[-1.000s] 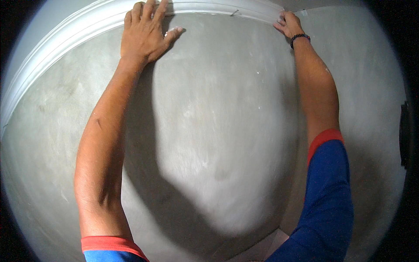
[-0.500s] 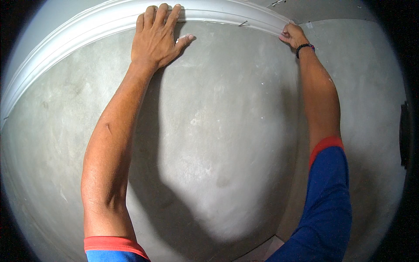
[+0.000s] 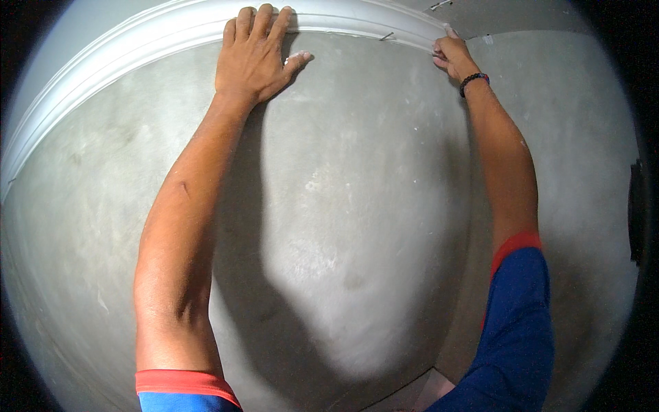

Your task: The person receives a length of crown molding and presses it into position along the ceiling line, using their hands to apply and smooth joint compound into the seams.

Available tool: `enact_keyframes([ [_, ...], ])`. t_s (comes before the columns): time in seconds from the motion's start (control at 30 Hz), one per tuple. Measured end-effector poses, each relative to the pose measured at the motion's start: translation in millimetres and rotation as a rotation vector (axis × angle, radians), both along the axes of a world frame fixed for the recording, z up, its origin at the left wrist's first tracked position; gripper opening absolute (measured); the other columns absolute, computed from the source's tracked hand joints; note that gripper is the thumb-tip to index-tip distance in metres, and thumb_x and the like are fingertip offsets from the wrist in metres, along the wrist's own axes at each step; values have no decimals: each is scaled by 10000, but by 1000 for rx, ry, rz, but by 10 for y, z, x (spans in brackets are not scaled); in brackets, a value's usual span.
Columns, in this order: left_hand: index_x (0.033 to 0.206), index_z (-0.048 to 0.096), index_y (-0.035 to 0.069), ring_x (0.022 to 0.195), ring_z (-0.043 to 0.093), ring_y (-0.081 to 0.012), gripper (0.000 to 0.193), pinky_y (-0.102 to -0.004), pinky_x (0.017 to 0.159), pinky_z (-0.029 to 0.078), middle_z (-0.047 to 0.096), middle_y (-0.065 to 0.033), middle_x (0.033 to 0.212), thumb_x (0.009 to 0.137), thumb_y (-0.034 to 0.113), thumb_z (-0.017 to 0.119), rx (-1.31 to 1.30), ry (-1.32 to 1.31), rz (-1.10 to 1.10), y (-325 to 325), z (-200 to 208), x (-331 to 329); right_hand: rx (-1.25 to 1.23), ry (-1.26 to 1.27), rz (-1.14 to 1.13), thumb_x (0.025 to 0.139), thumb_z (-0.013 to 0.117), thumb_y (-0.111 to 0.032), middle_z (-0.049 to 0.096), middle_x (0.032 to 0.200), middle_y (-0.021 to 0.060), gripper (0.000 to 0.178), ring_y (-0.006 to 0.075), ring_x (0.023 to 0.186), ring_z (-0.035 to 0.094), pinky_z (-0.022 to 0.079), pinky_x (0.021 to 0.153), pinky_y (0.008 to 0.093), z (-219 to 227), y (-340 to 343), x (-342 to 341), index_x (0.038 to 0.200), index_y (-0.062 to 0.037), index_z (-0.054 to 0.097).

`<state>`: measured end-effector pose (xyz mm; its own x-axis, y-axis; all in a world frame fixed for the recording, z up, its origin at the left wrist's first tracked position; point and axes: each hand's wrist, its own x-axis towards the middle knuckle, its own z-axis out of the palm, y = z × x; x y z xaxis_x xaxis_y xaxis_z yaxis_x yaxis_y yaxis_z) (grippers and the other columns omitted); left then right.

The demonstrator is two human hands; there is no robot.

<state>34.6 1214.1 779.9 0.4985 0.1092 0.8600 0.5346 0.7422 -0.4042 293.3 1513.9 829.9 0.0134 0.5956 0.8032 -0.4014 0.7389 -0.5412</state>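
Left hand (image 3: 257, 58): up at 11 o'clock, four fingers reaching onto the trim (image 3: 171, 27) and slightly apart, thumb splayed toward 2 below its edge; I read a flat press, nothing pinched.
Right hand (image 3: 453, 56): up past 1 o'clock at the trim's end, fingers mostly curled, one pointing up; I can't tell from here whether it pinches the edge or only pushes.
Trim: white, curving across the top from 9 o'clock to just past 1.
Press: I take this as steadying the trim, so I'd share the force evenly between the hands and favour flat finger pads over digging tips.
Nail (image 3: 387, 36): it looks like one, thin, jutting at the lower edge between 12 and 1; I'd lift clear of it on any sideways slide.
Corner (image 3: 469, 172): close by the right hand, where the side wall (image 3: 583, 123) turns off; little room toward 3.
Ceiling (image 3: 528, 17): limits upward moves at 1 o'clock.
Wall (image 3: 343, 172): grey, leaving room to draw both hands down toward 6.
Dark thing (image 3: 636, 213): at 3 o'clock near the rim, well apart from both hands; kind unclear.
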Motion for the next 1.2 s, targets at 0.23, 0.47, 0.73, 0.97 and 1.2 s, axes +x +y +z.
enact_keyframes([
  [0.23, 1504, 345, 172, 1396, 279, -360, 777, -503, 1175, 213, 368, -135, 1476, 922, 681, 420, -18, 39, -43, 10, 14, 12, 58, -13, 22, 791, 579, -42, 479, 760, -35, 895, 92, 662, 446, 444, 689, 309, -30, -355, -98, 1574, -232, 190],
  [0.47, 1488, 362, 171, 1369, 301, -353, 750, -488, 1156, 243, 384, -134, 1448, 926, 662, 436, -26, -13, -50, 8, 23, 10, 97, -33, 167, 776, 563, -34, 503, 765, -2, 881, 104, 657, 452, 404, 573, 274, 3, -630, -320, 1563, -241, 224],
  [0.73, 1485, 362, 184, 1369, 301, -355, 733, -491, 1162, 238, 382, -132, 1449, 926, 652, 445, -20, -18, -54, 21, 6, -13, 140, -107, 187, 810, 568, -46, 466, 762, -25, 772, 77, 608, 439, 344, 490, 235, -74, -1088, -418, 1514, -88, 253],
  [0.97, 1481, 360, 183, 1381, 288, -358, 716, -504, 1168, 226, 369, -129, 1460, 933, 634, 450, -16, -5, -57, 43, 28, 33, 170, -233, 264, 822, 564, -67, 484, 781, -10, 760, 81, 613, 442, 347, 485, 237, 96, -1036, -355, 1503, -92, 226],
  [1.2, 1496, 345, 210, 1405, 267, -361, 717, -504, 1176, 210, 357, -131, 1488, 930, 637, 451, -36, -49, -34, 6, 9, 51, 134, -113, 459, 889, 505, -83, 537, 826, 54, 420, 137, 667, 524, 429, 554, 262, -9, -1398, -457, 1307, -84, 550],
])
